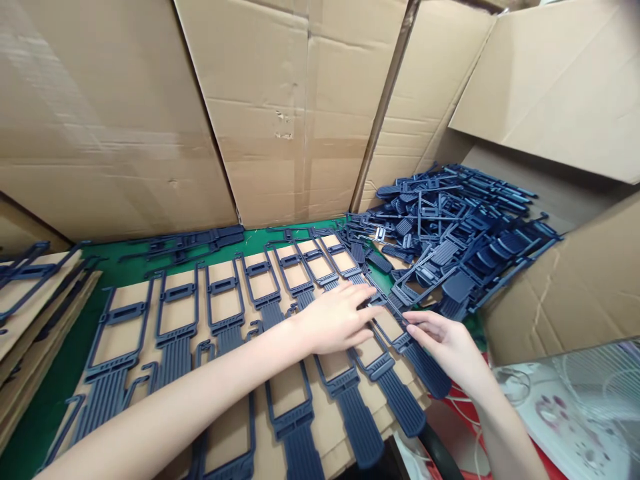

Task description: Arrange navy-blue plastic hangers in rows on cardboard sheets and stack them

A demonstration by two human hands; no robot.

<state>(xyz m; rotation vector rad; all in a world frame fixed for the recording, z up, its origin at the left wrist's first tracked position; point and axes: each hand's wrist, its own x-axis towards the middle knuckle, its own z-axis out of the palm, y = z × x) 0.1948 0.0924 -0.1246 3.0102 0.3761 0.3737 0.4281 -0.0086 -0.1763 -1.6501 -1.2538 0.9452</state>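
Frame (pixel 425 370), dark-blue plastic with a rectangular window and a long ribbed paddle rounded at its tip, lies at the right end of your near row. Your right hand (pixel 443 337) has thumb and forefinger drawn together in a pinch on its outer edge, other fingers curled. Your left hand (pixel 340 315) is palm down, fingers spread, grasping nothing visible, fingertips over the upper end of that same part; can't tell if they touch.

You've got two rows of matching blue parts on a flat tan cardboard sheet (pixel 331 450), paddles pointing your way, far-row paddles running in among near-row hooks. Sheet sits on a smooth green tabletop (pixel 70 353). Tangled heap of blue plastic parts (pixel 440 233) spills from an open corrugated carton (pixel 565 293) on your right. Stacked cardboard sheets (pixel 40 293) carry more parts on your left. Creased, taped cardboard boxes (pixel 275 100) wall off the back.
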